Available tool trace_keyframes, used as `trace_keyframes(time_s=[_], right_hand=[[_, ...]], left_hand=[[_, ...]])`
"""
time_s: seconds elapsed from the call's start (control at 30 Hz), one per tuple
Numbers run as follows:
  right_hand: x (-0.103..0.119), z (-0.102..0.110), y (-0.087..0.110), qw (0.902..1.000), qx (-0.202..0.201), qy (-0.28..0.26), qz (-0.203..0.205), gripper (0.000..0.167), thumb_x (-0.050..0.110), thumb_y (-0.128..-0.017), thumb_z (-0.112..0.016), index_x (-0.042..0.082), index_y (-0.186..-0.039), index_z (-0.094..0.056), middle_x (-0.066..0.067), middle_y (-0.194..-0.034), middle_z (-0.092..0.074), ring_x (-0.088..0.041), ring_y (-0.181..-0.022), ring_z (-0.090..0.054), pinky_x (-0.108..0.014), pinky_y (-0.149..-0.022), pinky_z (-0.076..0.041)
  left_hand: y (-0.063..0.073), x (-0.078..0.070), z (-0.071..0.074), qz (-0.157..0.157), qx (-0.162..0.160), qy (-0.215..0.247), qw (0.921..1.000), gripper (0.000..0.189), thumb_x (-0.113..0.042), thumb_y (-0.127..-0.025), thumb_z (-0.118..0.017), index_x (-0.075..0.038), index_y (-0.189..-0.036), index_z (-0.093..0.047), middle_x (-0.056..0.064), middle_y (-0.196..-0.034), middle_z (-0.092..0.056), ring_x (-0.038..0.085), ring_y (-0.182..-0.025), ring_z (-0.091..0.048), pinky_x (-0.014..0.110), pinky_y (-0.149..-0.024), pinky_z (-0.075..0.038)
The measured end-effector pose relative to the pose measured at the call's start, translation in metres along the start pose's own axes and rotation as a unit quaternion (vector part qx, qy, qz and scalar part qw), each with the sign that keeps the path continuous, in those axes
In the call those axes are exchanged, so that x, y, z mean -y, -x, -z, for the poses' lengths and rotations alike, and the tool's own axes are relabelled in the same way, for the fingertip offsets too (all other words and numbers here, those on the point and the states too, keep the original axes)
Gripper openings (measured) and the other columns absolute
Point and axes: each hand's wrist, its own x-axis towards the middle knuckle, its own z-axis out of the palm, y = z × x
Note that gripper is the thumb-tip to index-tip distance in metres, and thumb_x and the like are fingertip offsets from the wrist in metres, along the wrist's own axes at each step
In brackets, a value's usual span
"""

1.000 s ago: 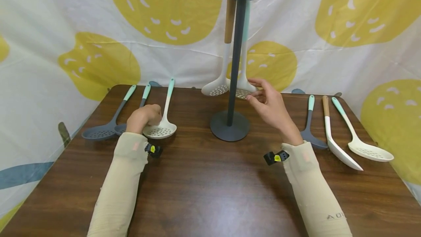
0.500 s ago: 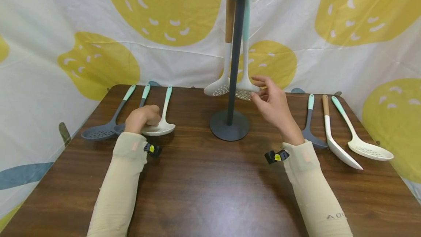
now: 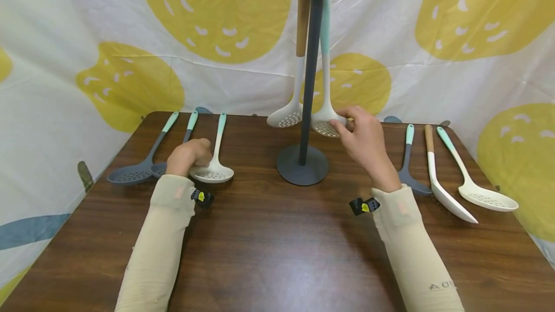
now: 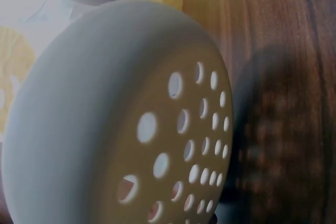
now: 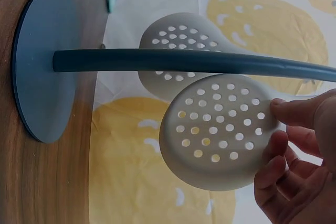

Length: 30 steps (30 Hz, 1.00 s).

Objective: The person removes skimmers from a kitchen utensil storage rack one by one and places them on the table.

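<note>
My left hand [image 3: 188,155] grips the left edge of a white skimmer [image 3: 216,172] with a mint handle; its fingertips are hidden. The skimmer's holed bowl [image 4: 115,114] fills much of the left wrist view. My right hand [image 3: 363,142] pinches the rim of another mint-handled white skimmer [image 3: 325,122], thumb on the near face, other fingers curled at the edge. This skimmer hangs from a dark grey utensil stand [image 3: 307,71]. A wooden-handled white skimmer [image 3: 286,115] hangs to its left, partly behind the post in the right wrist view.
Two grey skimmers with mint handles, one of them [image 3: 132,174] outermost, lie on the brown table [image 3: 269,244] at left. To the right lie a grey turner [image 3: 411,182], a wooden-handled white utensil [image 3: 451,201] and a white slotted spoon [image 3: 485,197]. A lemon-print cloth [image 3: 243,85] hangs behind.
My right thumb and fingers have closed on the hanging skimmer's rim, and its bowl sits slightly further right. The skimmer at my left hand tilted, then levelled back; that hand hardly moved.
</note>
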Motion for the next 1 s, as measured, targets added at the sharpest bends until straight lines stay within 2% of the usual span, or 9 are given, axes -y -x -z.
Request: trace_keyframes(time_s=[0.1, 0.23, 0.33, 0.43, 0.53, 0.63, 0.8, 0.93, 1.0], right_hand=[[0.001, 0.0, 0.0, 1.0, -0.006, 0.002, 0.006, 0.021, 0.012, -0.092, -0.078, -0.001, -0.109, -0.077, -0.019, -0.099, -0.074, -0.023, -0.062, -0.055, -0.032, -0.062, -0.037], [0.001, 0.0, -0.001, 0.9998, -0.016, 0.001, 0.012, 0.021, 0.013, -0.092, -0.079, -0.001, -0.107, -0.077, -0.018, -0.099, -0.075, -0.022, -0.06, -0.056, -0.03, -0.061, -0.037], [0.0, -0.001, 0.0, 0.9997, -0.023, -0.002, 0.012, 0.021, 0.013, -0.091, -0.079, 0.0, -0.107, -0.078, -0.018, -0.099, -0.076, -0.023, -0.058, -0.055, -0.03, -0.059, -0.036], [-0.001, -0.001, 0.0, 0.9995, -0.031, -0.005, 0.009, 0.021, 0.013, -0.09, -0.08, 0.0, -0.107, -0.079, -0.019, -0.099, -0.076, -0.028, -0.062, -0.064, -0.031, -0.062, -0.039], [0.0, 0.0, -0.001, 0.9992, -0.038, -0.009, 0.007, 0.022, 0.014, -0.091, -0.079, 0.0, -0.108, -0.079, -0.02, -0.1, -0.076, -0.032, -0.07, -0.069, -0.035, -0.064, -0.041], [0.001, 0.001, -0.001, 0.999, -0.043, -0.008, 0.008, 0.023, 0.015, -0.091, -0.078, -0.001, -0.109, -0.078, -0.02, -0.101, -0.076, -0.034, -0.073, -0.068, -0.038, -0.065, -0.041], [0.003, 0.004, -0.002, 0.9989, -0.046, -0.002, 0.004, 0.024, 0.016, -0.093, -0.076, -0.002, -0.109, -0.077, -0.022, -0.104, -0.075, -0.036, -0.076, -0.07, -0.041, -0.065, -0.044], [0.005, 0.006, -0.001, 0.9989, -0.046, -0.004, -0.007, 0.024, 0.014, -0.094, -0.075, -0.004, -0.109, -0.076, -0.022, -0.107, -0.075, -0.038, -0.08, -0.075, -0.043, -0.066, -0.052], [0.005, 0.008, -0.001, 0.9989, -0.044, -0.006, -0.015, 0.023, 0.013, -0.095, -0.075, -0.005, -0.11, -0.075, -0.023, -0.106, -0.075, -0.038, -0.078, -0.075, -0.039, -0.064, -0.053]], left_hand=[[0.001, 0.0, 0.0, -0.003, -0.005, 0.001, 1.0, 0.036, -0.006, -0.102, -0.04, 0.006, -0.136, -0.044, 0.027, -0.131, -0.049, 0.035, -0.101, -0.049, 0.039, -0.075, -0.041], [0.001, 0.001, -0.001, -0.003, -0.024, 0.002, 0.9997, 0.028, -0.009, -0.103, -0.045, 0.004, -0.128, -0.049, 0.025, -0.128, -0.054, 0.033, -0.099, -0.052, 0.04, -0.078, -0.044], [-0.001, 0.001, -0.002, -0.003, -0.039, 0.007, 0.9992, 0.029, -0.014, -0.104, -0.05, 0.003, -0.127, -0.053, 0.025, -0.129, -0.058, 0.032, -0.1, -0.054, 0.041, -0.081, -0.046], [-0.002, 0.001, -0.002, 0.002, -0.051, 0.011, 0.9986, 0.032, -0.022, -0.105, -0.055, 0.003, -0.125, -0.057, 0.023, -0.125, -0.06, 0.031, -0.098, -0.055, 0.041, -0.081, -0.047], [-0.002, 0.0, 0.0, 0.009, -0.067, 0.009, 0.9977, 0.036, -0.03, -0.107, -0.055, 0.001, -0.124, -0.062, 0.021, -0.123, -0.062, 0.031, -0.097, -0.056, 0.042, -0.08, -0.046], [0.0, -0.003, 0.001, 0.008, -0.092, 0.006, 0.9957, 0.04, -0.035, -0.108, -0.051, -0.001, -0.125, -0.064, 0.021, -0.125, -0.064, 0.034, -0.1, -0.059, 0.046, -0.08, -0.047], [0.003, -0.01, 0.001, -0.016, -0.156, 0.012, 0.9875, 0.042, -0.038, -0.108, -0.05, -0.001, -0.123, -0.064, 0.022, -0.123, -0.066, 0.04, -0.105, -0.063, 0.052, -0.083, -0.05], [0.003, -0.02, -0.002, -0.062, -0.209, 0.021, 0.9757, 0.037, -0.036, -0.108, -0.051, -0.004, -0.124, -0.062, 0.02, -0.114, -0.067, 0.037, -0.097, -0.065, 0.05, -0.078, -0.051], [0.002, -0.027, -0.004, -0.093, -0.237, 0.031, 0.9665, 0.035, -0.035, -0.108, -0.052, -0.006, -0.125, -0.063, 0.018, -0.113, -0.069, 0.035, -0.095, -0.066, 0.05, -0.077, -0.052]])
